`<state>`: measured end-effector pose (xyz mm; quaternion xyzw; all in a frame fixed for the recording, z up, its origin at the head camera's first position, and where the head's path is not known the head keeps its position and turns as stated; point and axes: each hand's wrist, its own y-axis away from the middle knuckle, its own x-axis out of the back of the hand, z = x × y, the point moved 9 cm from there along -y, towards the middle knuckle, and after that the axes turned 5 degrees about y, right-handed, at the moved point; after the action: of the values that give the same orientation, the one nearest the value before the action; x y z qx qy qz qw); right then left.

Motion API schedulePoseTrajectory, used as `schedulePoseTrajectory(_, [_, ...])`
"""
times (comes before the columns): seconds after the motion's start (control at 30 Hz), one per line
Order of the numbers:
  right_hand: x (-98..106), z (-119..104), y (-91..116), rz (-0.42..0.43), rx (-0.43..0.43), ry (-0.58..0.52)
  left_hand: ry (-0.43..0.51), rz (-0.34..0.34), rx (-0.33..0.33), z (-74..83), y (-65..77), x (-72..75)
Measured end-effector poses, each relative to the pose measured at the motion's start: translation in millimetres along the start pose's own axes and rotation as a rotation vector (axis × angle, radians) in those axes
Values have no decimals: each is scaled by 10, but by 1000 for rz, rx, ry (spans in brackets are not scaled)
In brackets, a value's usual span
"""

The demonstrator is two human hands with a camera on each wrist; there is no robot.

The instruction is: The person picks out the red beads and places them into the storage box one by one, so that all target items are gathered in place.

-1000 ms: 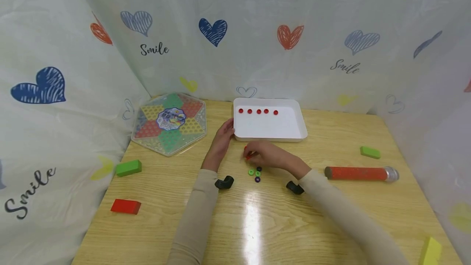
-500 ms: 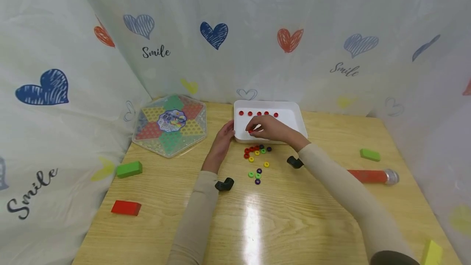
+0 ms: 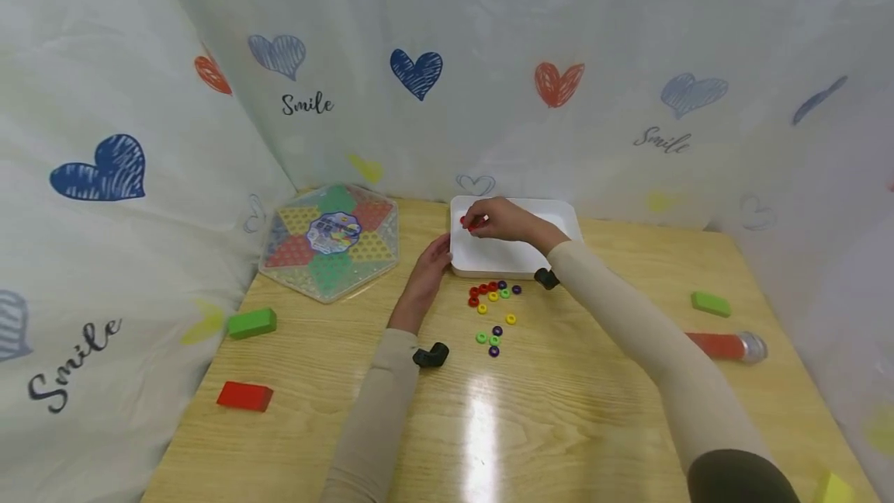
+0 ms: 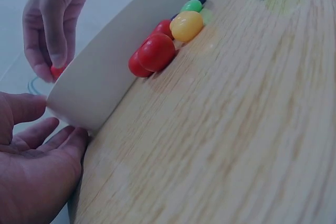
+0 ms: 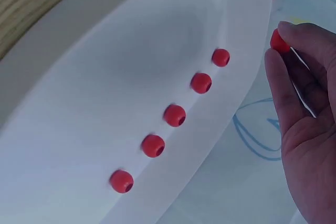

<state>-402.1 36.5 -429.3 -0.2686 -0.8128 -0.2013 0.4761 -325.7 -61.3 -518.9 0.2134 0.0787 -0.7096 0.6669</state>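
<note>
1. Left hand [image 3: 427, 270]: fingers loose, thumb apart from them, gripping nothing; touched the white tray [image 3: 482, 258] at its left edge, by the near-left corner.
2. Right hand [image 3: 506, 220]: narrow pinch, thumb and fingertip holding 1 red bead [image 5: 280, 41].
3. Held bead, head view: over the tray's left part, toward the far-left corner. Couldn't tell its height above the tray floor.
4. Row of 5 red beads [image 5: 175, 115]: inside the tray, strung left to right along the far edge, same way as the tray's long axis; beads apart from one another.
5. Key relation, my read: held bead vs. the row's left end. From the head camera it showed just beside the leftmost bead, on the near side. Right hand was the nearer one; left hand stayed outside the wall.
6. Loose beads [image 3: 483, 289]: red, yellow, green, dark purple, on the desk [image 3: 559, 410] off the tray's near edge.
</note>
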Motion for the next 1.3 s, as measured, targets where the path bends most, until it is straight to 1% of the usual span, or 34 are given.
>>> schedulePoseTrajectory(0.2, [-25, 72, -155, -50, -32, 46, 7, -2, -4, -4, -7, 0])
schedulePoseTrajectory(0.4, [-107, 233, -204, -105, -97, 73, 6, 5, 7, -38, -5, 3])
schedulePoseTrajectory(0.53, [-155, 324, -224, -116, -120, 88, 12, 2, -6, -40, -9, 4])
schedulePoseTrajectory(0.7, [-180, 351, -260, -129, -143, 75, 15, 3, -8, -44, -35, 22])
schedulePoseTrajectory(0.8, [-211, 378, -296, -139, -141, 82, 20, 6, -9, -42, -41, 34])
schedulePoseTrajectory(1.03, [-224, 380, -264, -149, -147, 86, 16, -9, -3, -54, -34, 3])
schedulePoseTrajectory(1.2, [-145, 320, -193, -119, -157, 95, 4, -12, -6, -52, -42, 14])
schedulePoseTrajectory(1.3, [-109, 307, -145, -99, -157, 84, -12, 2, 2, -52, -46, 41])
